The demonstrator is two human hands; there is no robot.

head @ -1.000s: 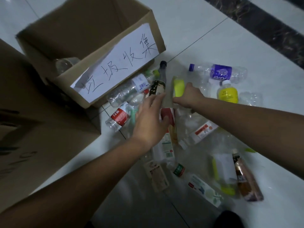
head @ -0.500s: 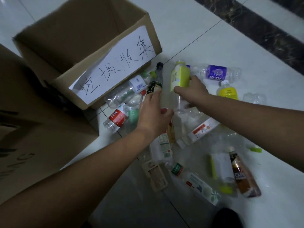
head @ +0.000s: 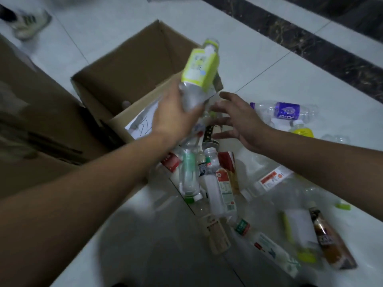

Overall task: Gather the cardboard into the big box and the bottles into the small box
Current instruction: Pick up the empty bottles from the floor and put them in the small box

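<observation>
My left hand (head: pixel 176 119) grips the clear base of a bottle with a yellow-green label (head: pixel 200 68), held upright over the near rim of the small cardboard box (head: pixel 132 77). The box is open and carries a white paper sign on its front. My right hand (head: pixel 238 119) hovers open just right of the bottle, fingers spread, holding nothing. Several empty plastic bottles (head: pixel 221 183) lie in a heap on the white tiled floor below both hands. A purple-labelled bottle (head: pixel 287 110) and a yellow bottle (head: pixel 301 131) lie at the right.
The big cardboard box (head: pixel 31 125) fills the left side, touching the small box. A dark marble strip (head: pixel 310 44) crosses the floor at the top right. A person's shoe (head: pixel 29 23) is at the top left. A brown bottle (head: pixel 329 239) lies at the lower right.
The yellow-green bottle passed from my right hand to my left and rose from the pile to the small box's rim. My right hand let go and opened.
</observation>
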